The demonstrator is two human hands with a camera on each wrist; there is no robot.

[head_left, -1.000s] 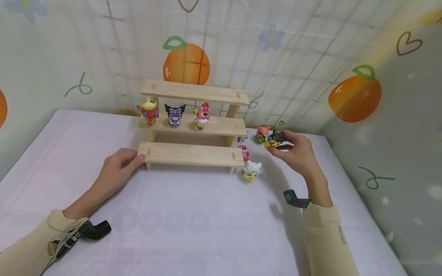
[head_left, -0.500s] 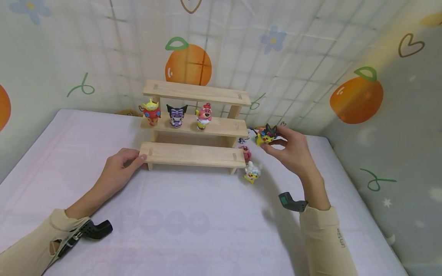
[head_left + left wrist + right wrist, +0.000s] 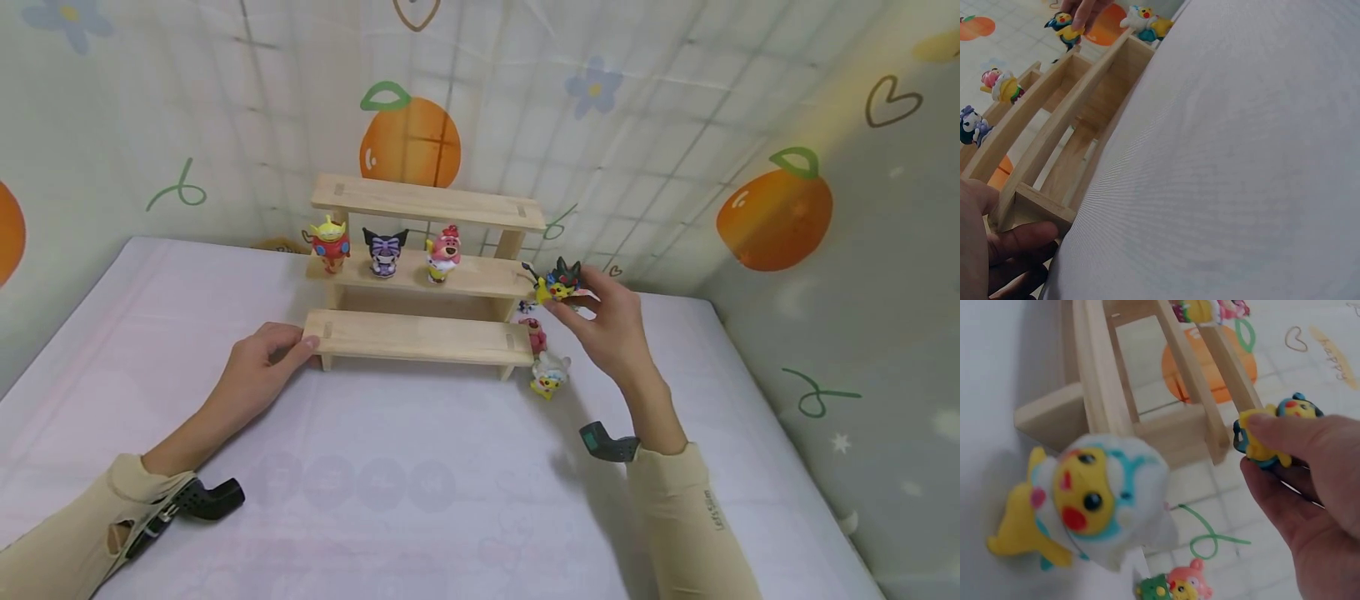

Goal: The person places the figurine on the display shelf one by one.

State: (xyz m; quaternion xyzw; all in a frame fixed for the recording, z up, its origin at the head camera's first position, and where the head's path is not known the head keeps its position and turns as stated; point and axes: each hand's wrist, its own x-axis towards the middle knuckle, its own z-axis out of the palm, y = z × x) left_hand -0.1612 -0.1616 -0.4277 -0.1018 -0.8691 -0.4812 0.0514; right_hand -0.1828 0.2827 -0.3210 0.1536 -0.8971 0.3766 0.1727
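My right hand (image 3: pixel 613 325) pinches a small yellow Pikachu figurine (image 3: pixel 553 290) with a dark, pointed-eared hood, close to the right end of the middle step of a three-step wooden display stand (image 3: pixel 420 336). In the right wrist view, the thumb lies across the yellow body of this figurine (image 3: pixel 1263 434). My left hand (image 3: pixel 258 362) grips the left end of the stand's lowest step; the left wrist view has its thumb and fingers round that wooden end (image 3: pixel 1038 209). On the middle step stand a red-and-yellow alien figurine (image 3: pixel 330 243), a purple-and-black one (image 3: pixel 385 252) and a pink bear (image 3: pixel 442 252).
By the stand's right end, a white-hooded Pikachu figurine (image 3: pixel 550 375) and a pink bear figurine (image 3: pixel 535 335) stand on the white-covered table (image 3: pixel 375 483). Low in the right wrist view is a pink-and-green figurine (image 3: pixel 1188 581). A printed curtain (image 3: pixel 637 167) hangs behind.
My right hand has carried the dark-hooded Pikachu figurine leftward and slightly up, from beside the pink-and-green figurine to the middle step's right end. My left hand keeps its grip on the stand.
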